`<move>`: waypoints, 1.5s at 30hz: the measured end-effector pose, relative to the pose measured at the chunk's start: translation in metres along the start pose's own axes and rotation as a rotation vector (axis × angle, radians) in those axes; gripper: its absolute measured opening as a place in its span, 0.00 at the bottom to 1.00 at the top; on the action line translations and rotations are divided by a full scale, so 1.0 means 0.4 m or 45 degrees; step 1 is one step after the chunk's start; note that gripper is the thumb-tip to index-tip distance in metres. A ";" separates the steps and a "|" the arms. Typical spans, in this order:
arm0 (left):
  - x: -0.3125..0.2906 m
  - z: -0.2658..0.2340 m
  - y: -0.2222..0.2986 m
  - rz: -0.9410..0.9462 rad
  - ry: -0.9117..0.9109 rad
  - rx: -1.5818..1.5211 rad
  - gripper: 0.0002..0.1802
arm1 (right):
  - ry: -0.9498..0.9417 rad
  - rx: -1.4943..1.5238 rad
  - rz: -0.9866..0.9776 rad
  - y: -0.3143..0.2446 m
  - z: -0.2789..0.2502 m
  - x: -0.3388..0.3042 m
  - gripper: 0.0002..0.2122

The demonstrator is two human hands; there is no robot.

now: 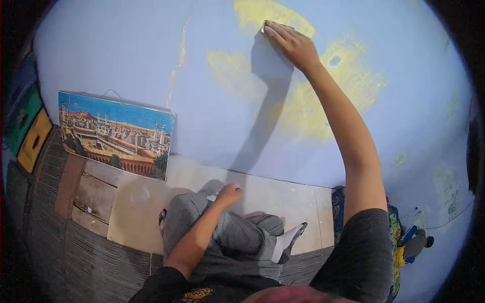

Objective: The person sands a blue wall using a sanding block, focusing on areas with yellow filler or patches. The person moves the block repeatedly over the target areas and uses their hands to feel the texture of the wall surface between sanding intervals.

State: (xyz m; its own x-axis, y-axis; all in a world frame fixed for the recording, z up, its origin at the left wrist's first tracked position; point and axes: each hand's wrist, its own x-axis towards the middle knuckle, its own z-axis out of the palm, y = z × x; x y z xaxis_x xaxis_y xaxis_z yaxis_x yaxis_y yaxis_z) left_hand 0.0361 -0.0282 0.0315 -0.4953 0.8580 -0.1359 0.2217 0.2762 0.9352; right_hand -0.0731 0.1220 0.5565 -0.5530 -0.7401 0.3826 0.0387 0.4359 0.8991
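My right hand [294, 44] is raised high against the pale blue wall [136, 55]. Its fingers are closed over a small flat piece [263, 27] with a pale edge, pressed to the wall; most of it is under the fingers, so its kind is unclear. Around that hand the wall shows rough yellow patches [348, 91], with a small whitish spot in one. My left hand [230, 194] is curled over my grey-trousered leg [237, 232]. Whatever its fingers hold, if anything, is hidden. A pale scrap [211, 198] shows beside its wrist.
A framed city picture [116, 134] with a hanging cord leans on the wall at left. A yellow crack [180, 55] runs above it. I sit on beige floor tiles [141, 212] beside a dark striped mat [101, 250]. Patterned cloth [395, 237] lies at right.
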 end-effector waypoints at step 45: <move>-0.063 -0.025 0.075 -0.044 0.001 0.244 0.20 | -0.010 -0.134 0.093 0.020 -0.056 0.009 0.17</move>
State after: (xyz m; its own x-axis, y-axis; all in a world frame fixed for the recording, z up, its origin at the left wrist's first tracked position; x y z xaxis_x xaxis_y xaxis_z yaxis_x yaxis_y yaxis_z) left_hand 0.0469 -0.0456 0.0663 -0.5058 0.8464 -0.1666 0.3606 0.3828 0.8505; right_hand -0.0561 0.1114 0.5700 -0.5520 -0.7042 0.4466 0.1662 0.4319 0.8865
